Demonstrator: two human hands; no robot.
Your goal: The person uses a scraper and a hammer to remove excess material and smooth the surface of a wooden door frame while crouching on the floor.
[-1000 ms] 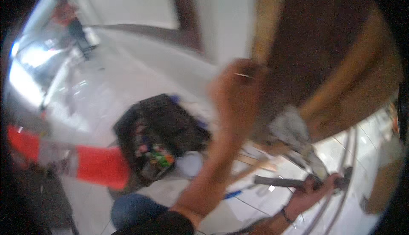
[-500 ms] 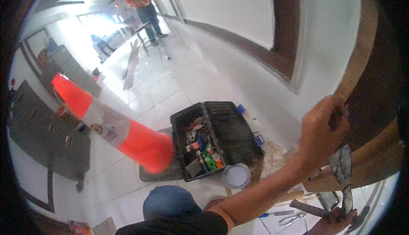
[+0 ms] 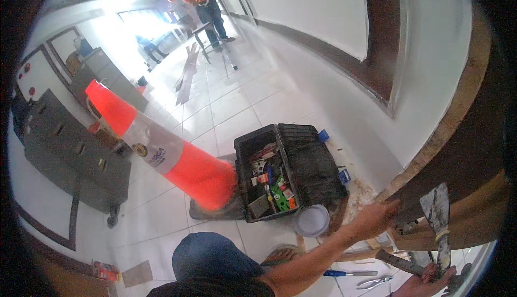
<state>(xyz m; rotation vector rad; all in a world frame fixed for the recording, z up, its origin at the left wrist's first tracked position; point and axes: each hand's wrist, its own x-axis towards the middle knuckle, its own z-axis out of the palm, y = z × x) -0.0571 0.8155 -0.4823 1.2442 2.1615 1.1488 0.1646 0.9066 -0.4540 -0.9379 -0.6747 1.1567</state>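
Note:
My left hand (image 3: 381,216) is closed in front of the brown curved wooden panel (image 3: 458,173); whatever its fingers hold is hidden. Lower right, my right hand (image 3: 431,283) is wrapped round a putty knife (image 3: 437,211), its smeared blade pointing up. A dark ribbed handle (image 3: 399,261), perhaps a hammer's, also passes through that hand. On the tiles beneath my left forearm lie a blue-handled chisel (image 3: 350,273) and a pair of pliers (image 3: 375,282).
An open black toolbox (image 3: 264,219) full of small tools stands ahead, beside a white round tub (image 3: 311,221) and an orange traffic cone (image 3: 202,175). Grey cabinets (image 3: 75,151) line the left. A person (image 3: 207,11) stands far off near a stool (image 3: 200,35).
My left hand has dropped from the panel's upper edge to lower down, nearer the putty knife. The view has shifted slightly, and the putty knife's blade shows higher.

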